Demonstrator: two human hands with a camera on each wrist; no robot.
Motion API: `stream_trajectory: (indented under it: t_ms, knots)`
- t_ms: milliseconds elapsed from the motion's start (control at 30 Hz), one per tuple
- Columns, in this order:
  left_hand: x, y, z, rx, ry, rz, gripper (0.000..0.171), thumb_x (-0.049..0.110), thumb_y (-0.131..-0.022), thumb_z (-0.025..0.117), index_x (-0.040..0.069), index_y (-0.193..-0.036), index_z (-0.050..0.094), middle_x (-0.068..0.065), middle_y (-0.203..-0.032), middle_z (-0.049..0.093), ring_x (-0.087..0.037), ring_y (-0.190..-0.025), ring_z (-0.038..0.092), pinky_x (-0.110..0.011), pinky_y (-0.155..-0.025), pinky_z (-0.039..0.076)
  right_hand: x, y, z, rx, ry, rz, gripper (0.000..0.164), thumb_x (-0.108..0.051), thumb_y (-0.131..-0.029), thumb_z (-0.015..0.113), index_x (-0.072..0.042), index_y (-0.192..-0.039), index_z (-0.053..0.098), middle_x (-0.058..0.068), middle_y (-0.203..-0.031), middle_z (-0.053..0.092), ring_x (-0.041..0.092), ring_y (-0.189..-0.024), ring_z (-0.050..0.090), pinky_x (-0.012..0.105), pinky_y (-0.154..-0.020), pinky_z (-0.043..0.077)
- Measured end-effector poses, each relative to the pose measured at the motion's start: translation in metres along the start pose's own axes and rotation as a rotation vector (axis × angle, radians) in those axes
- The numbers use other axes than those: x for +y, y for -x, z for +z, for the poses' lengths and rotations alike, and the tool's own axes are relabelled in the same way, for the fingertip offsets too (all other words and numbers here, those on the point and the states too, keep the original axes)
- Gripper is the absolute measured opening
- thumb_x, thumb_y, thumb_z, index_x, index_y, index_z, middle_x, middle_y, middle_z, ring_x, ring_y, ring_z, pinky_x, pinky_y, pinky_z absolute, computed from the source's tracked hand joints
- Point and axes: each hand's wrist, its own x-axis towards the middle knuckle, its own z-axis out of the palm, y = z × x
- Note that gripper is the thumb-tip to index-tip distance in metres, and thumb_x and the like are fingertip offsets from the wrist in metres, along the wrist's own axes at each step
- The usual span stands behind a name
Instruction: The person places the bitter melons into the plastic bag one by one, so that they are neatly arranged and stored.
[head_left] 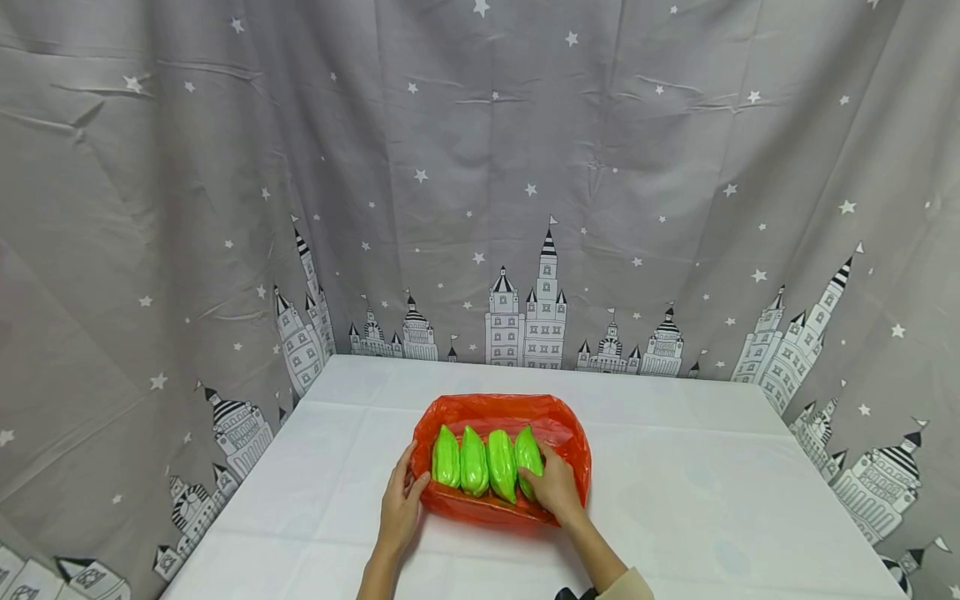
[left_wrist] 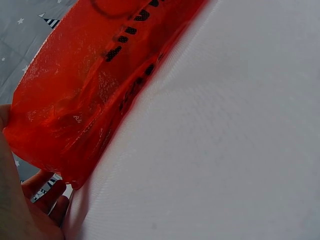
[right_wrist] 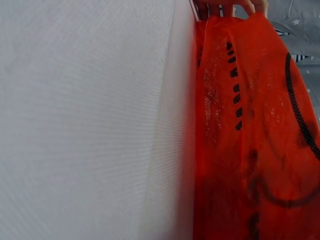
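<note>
A red plastic bag [head_left: 495, 514] lies on the table with its mouth spread wide. Four would exceed a simple row of three, so several green star fruits [head_left: 474, 462], ridged and pointed, stand side by side in it. At the bag's left end my left hand [head_left: 399, 510] holds the rim, thumb at the front and fingers along the side. My right hand [head_left: 559, 485] reaches into the right end, thumb and fingers around the rightmost star fruit [head_left: 528, 458]. In the right wrist view the bag's printed side [right_wrist: 280, 100] hides that hand; left-hand fingers [right_wrist: 227, 10] show at its far end.
A white cloth covers the table [head_left: 697, 492] beneath the bag. Behind and at both sides hangs a grey curtain [head_left: 450, 125] printed with stars and castles. Black print marks the bag's outside [left_wrist: 122, 42] in the left wrist view.
</note>
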Motion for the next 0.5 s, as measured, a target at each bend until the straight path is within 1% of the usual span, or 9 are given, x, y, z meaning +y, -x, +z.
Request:
stream_trajectory:
  t_ms: [167, 367, 433, 500]
  knots:
    - [-0.002, -0.001, 0.001, -0.010, -0.002, -0.002, 0.052, 0.010, -0.093, 0.053, 0.005, -0.141, 0.036, -0.020, -0.139, 0.038, -0.031, -0.119, 0.046, -0.017, -0.090, 0.036, -0.002, 0.001, -0.002, -0.004, 0.007, 0.008, 0.062, -0.015, -0.078, 0.073, 0.007, -0.130, 0.047, 0.024, -0.117, 0.057, 0.039, -0.106, 0.053, 0.050, -0.089, 0.043]
    - [0.000, 0.000, 0.001, -0.004, 0.008, -0.002, 0.051, 0.009, -0.092, 0.053, 0.004, -0.141, 0.036, -0.021, -0.138, 0.039, -0.031, -0.118, 0.046, -0.017, -0.090, 0.037, -0.006, 0.003, -0.006, 0.002, 0.018, -0.002, 0.062, -0.017, -0.078, 0.074, 0.005, -0.129, 0.048, 0.024, -0.118, 0.057, 0.040, -0.107, 0.053, 0.051, -0.090, 0.042]
    - [0.001, 0.001, 0.000, 0.006, 0.002, -0.006, 0.051, 0.009, -0.092, 0.054, 0.005, -0.140, 0.037, -0.021, -0.135, 0.041, -0.030, -0.116, 0.047, -0.022, -0.090, 0.039, -0.009, 0.004, -0.008, 0.012, 0.024, -0.014, 0.061, -0.019, -0.078, 0.074, 0.003, -0.130, 0.049, 0.023, -0.119, 0.057, 0.040, -0.108, 0.053, 0.051, -0.090, 0.042]
    - [0.001, 0.001, 0.000, 0.019, 0.013, -0.004, 0.051, 0.008, -0.091, 0.054, 0.005, -0.140, 0.038, -0.020, -0.134, 0.041, -0.030, -0.115, 0.045, -0.032, -0.093, 0.039, -0.012, 0.004, -0.011, 0.025, 0.029, -0.033, 0.060, -0.020, -0.078, 0.073, 0.001, -0.129, 0.049, 0.022, -0.118, 0.057, 0.039, -0.107, 0.053, 0.051, -0.088, 0.043]
